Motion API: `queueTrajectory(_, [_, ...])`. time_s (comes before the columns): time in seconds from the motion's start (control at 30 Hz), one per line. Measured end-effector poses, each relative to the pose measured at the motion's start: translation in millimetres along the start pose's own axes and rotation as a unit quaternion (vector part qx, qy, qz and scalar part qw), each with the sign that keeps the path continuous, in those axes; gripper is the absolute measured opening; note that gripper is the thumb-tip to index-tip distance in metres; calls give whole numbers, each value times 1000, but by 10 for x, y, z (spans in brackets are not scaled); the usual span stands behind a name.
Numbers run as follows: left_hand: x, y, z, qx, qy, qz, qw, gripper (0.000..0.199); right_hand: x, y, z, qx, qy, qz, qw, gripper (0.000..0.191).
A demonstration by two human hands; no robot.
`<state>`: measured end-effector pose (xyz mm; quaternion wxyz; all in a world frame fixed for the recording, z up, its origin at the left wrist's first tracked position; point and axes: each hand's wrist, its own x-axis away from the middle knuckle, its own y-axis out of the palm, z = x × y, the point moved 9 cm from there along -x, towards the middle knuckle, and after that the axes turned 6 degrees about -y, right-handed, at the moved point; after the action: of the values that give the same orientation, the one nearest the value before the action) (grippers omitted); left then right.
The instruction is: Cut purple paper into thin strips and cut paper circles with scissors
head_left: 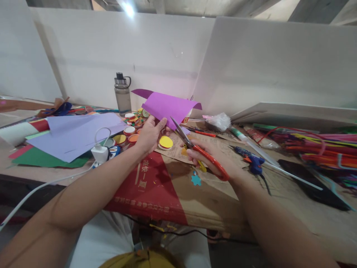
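Left hand: The left hand (pixel 150 136) is pinching the purple sheet (pixel 170 108) by its near edge, thumb lying on top, other fingers mostly hiding beneath.
Purple sheet: It is sitting above the back half of the worktable (pixel 7 158), curling down at its sides and reaching away from the fingertips, likely being held out so its near edge stays exposed.
Right hand: The right hand (pixel 205 154) is closing around the red-handled scissors (pixel 208 155).
Scissor blades: They are pointing up and leftward at the sheet's near edge, just beside the left thumb; whether paper is lying between them, I cannot tell.
Cardboard: The cardboard (pixel 206 208) is covering the worktable's front edge, probably shielding it; a teal cutout (pixel 196 178) is resting there.
Glue gun: The glue gun (pixel 252 160) is lying toward the right edge, seemingly parked within reach.
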<state>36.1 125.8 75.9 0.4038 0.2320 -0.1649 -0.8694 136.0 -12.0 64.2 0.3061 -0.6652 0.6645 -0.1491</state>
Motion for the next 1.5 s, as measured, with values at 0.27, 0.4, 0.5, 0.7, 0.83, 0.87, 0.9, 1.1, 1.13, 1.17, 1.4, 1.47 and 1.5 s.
queueTrajectory(0.27, [-27, -12, -40, -16, -25, -26, 999, 27, -10, -36, -9, -13, -2, -1, 1000, 35])
queueTrajectory(0.4, [-43, -16, -16, -9, -16, -31, 999, 26, -1, -59, 1, -8, -2, 1, 1000, 37])
queueTrajectory(0.5, [-46, -3, -4, -11, -21, -34, 999, 28, 15, -63, 23, -3, 5, -2, 1000, 38])
queueTrajectory(0.7, [-55, 6, -20, -39, -27, -41, 998, 35, 45, -63, 26, -4, 30, 1, 1000, 38])
queueTrajectory(0.83, [-65, -1, -20, -46, -15, -44, 998, 35, 49, -71, -14, 19, 34, 0, 999, 38])
queueTrajectory(0.87, [-67, -1, -20, -47, -14, -44, 998, 35, 48, -74, -25, 28, 31, -1, 999, 38])
queueTrajectory(0.9, [-68, -2, -21, -48, -13, -44, 998, 34, 46, -77, -37, 35, 27, -2, 999, 39])
queueTrajectory(1.1, [-73, 0, -30, -50, -12, -50, 997, 35, 38, -80, -47, 54, 1, -2, 999, 39])
queueTrajectory(1.13, [-74, 1, -32, -48, -11, -53, 997, 36, 36, -86, -44, 61, -2, 0, 998, 39])
queueTrajectory(1.17, [-75, 2, -33, -46, -10, -55, 997, 37, 33, -93, -41, 69, -4, 2, 998, 39])
queueTrajectory(1.4, [-77, -7, -30, -61, -1, -55, 997, 35, 22, -104, -40, 94, -7, -3, 996, 41])
queueTrajectory(1.47, [-75, -14, -31, -72, -3, -48, 996, 35, 23, -104, -50, 98, -7, -2, 995, 42])
queueTrajectory(1.5, [-74, -18, -33, -75, -4, -45, 996, 35, 23, -105, -55, 100, -7, -1, 995, 42])
